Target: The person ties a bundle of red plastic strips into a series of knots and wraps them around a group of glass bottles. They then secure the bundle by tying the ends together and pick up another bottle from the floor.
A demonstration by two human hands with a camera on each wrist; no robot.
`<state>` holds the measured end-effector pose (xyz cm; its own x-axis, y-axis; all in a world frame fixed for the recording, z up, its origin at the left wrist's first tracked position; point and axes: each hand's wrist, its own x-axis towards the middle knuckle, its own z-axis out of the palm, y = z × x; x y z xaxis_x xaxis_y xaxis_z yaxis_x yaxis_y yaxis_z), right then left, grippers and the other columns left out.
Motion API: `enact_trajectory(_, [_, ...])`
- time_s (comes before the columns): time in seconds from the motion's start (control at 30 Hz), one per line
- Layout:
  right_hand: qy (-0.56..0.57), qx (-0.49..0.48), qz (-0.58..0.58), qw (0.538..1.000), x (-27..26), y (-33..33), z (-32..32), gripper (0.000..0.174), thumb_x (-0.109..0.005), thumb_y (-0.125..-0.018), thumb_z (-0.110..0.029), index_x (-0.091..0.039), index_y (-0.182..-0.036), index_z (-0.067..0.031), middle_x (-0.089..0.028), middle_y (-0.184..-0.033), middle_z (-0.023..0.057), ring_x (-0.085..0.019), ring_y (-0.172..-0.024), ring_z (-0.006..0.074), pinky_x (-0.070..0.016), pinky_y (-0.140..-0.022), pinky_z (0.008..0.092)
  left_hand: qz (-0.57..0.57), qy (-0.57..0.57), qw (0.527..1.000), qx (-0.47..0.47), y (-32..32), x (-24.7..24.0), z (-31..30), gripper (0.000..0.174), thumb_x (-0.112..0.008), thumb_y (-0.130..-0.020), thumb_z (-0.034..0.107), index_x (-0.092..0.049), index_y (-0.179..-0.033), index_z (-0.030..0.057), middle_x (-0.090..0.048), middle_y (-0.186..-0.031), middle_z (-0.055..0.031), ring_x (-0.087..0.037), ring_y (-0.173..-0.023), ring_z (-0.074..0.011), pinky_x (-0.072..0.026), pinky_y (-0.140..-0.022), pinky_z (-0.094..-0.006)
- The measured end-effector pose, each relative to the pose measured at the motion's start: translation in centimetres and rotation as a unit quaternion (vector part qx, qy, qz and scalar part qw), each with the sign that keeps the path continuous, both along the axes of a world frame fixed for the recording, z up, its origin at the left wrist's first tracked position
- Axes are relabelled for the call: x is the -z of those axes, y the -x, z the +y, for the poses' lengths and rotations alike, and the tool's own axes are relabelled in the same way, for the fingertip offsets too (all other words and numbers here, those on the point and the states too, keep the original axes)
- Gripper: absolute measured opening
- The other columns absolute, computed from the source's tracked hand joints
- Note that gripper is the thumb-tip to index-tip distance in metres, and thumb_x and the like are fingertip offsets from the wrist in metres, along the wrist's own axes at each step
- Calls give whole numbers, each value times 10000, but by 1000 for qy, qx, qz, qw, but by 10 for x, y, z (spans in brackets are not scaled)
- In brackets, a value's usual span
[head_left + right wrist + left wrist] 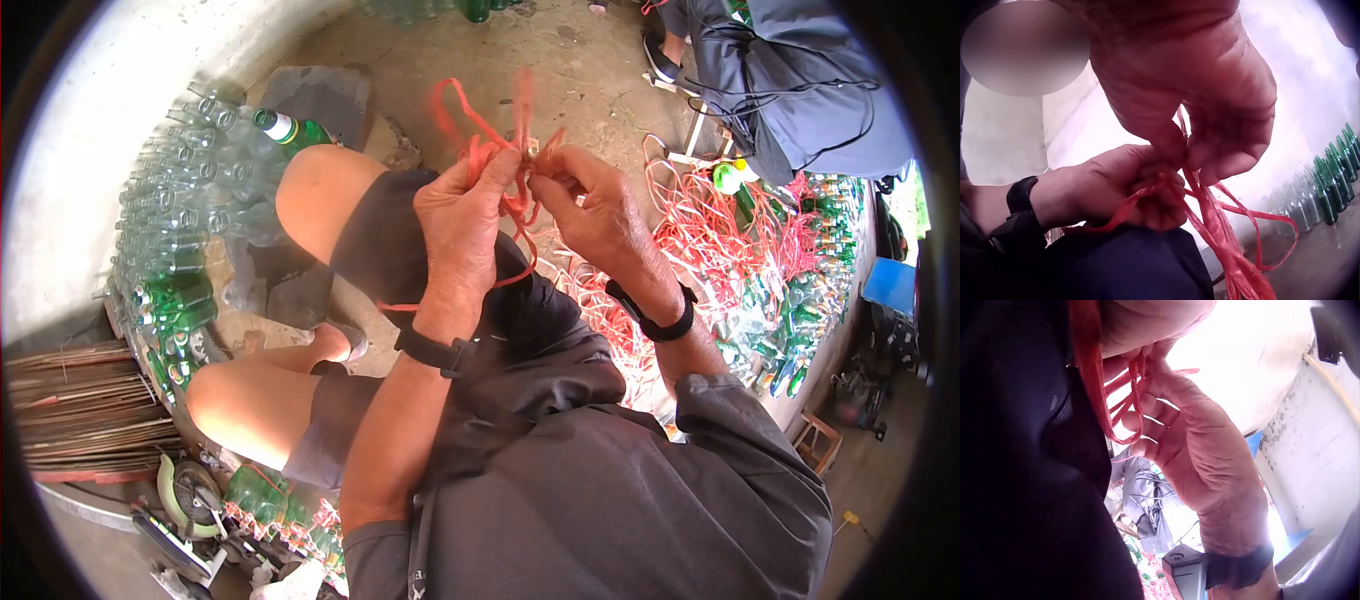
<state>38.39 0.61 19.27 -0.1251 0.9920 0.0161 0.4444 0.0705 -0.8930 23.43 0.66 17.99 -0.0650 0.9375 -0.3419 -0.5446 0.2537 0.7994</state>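
Observation:
A bunch of thin red plastic strips (1219, 231) is held up over the person's lap, its loose ends hanging in loops. My left hand (460, 230) grips the bunch between thumb and fingers. Right beside it, my right hand (600, 205) pinches a strip with thumb and fingertips close together. In the right wrist view the fingers of both hands almost meet where the strips cross. One long strip (525, 265) loops down under the left wrist. From the left wrist view, red strips (1088, 369) hang in front of the right palm (1179, 447).
Clear glass bottles (185, 195) and green bottles (180, 305) are stacked at the left wall. A tangled heap of red strips (700, 225) lies at right, near more bottles (790, 320). Another person's dark trousers (800, 75) appear at upper right. Thin slats (85, 410) are piled at lower left.

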Motion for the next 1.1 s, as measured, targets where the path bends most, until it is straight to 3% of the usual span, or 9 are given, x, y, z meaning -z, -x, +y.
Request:
enact_trajectory(0.1, [-24, -4, -4, 1000, -9, -4, 1, 147, -659, -929, -139, -652, -941, 7, -680, -815, 125, -639, -720, 151, -490, -627, 309, -5, 0, 1000, 2, 0, -3, 0, 131, -725, -917, 103, -740, -982, -10, -671, -821, 13, -580, -678, -44, -500, -584, -218])
enact_trajectory(0.17, [-30, -14, -21, 999, -10, -11, 4, 159, -584, -991, -145, -613, -988, 11, -646, -800, 47, -612, -715, 103, -493, -652, 256, -9, -1, 1000, 2, 0, -1, 0, 127, -722, -920, 105, -739, -980, -5, -668, -818, 20, -580, -681, -43, -504, -586, -219])
enact_trajectory(0.37, [81, -8, 76, 994, -10, -25, 8, 169, -559, -1005, -171, -599, -979, -9, -584, -752, 5, -556, -692, 66, -447, -615, 237, -5, 19, 1000, 2, 2, 0, 1, 126, -721, -923, 117, -740, -976, 3, -666, -821, 25, -589, -694, -37, -496, -585, -213])
enact_trajectory(0.5, [43, -3, 16, 999, -11, -25, 9, 193, -544, -1013, -188, -599, -960, -11, -564, -758, -13, -509, -663, 50, -413, -589, 221, 22, 12, 1000, 10, 1, 4, 1, 120, -718, -920, 107, -741, -978, 4, -667, -821, 23, -584, -656, -38, -490, -544, -209])
enact_trajectory(0.6, [66, 16, 58, 996, -16, -26, 10, 190, -545, -988, -179, -618, -952, -7, -549, -757, -14, -511, -725, 65, -433, -644, 243, 36, 17, 999, 18, 0, 4, 1, 112, -723, -915, 103, -743, -967, 7, -662, -803, 27, -571, -632, -32, -470, -528, -202])
enact_trajectory(0.77, [145, 89, 147, 974, -22, -41, 19, 215, -553, -984, -211, -643, -922, -25, -530, -732, -44, -450, -633, 36, -357, -563, 210, 70, 19, 997, 31, -1, 4, 3, 119, -743, -901, 111, -750, -954, 4, -655, -773, 38, -545, -616, -18, -424, -522, -194])
enact_trajectory(0.83, [134, 94, 168, 972, -21, -48, 23, 208, -562, -988, -208, -641, -925, -26, -503, -710, -54, -404, -580, 19, -310, -516, 200, 108, 29, 993, 39, -4, 4, 3, 117, -725, -888, 93, -745, -892, -22, -610, -726, 59, -463, -620, -18, -381, -544, -209])
enact_trajectory(0.93, [146, 105, 311, 933, -20, -58, 28, 180, -580, -997, -185, -636, -920, -32, -459, -686, -71, -306, -523, 1, -221, -459, 193, 139, 24, 987, 71, -6, -1, 2, 126, -691, -894, 78, -739, -934, -32, -621, -715, 34, -489, -620, -28, -409, -536, -230])
enact_trajectory(1.1, [125, 125, 316, 932, -19, -81, 38, 154, -591, -990, -175, -648, -923, -49, -486, -710, -67, -313, -520, 3, -224, -453, 193, 228, -27, 967, 111, 1, 4, 3, 153, -658, -892, 65, -731, -980, -36, -620, -707, 31, -504, -633, -27, -426, -549, -229])
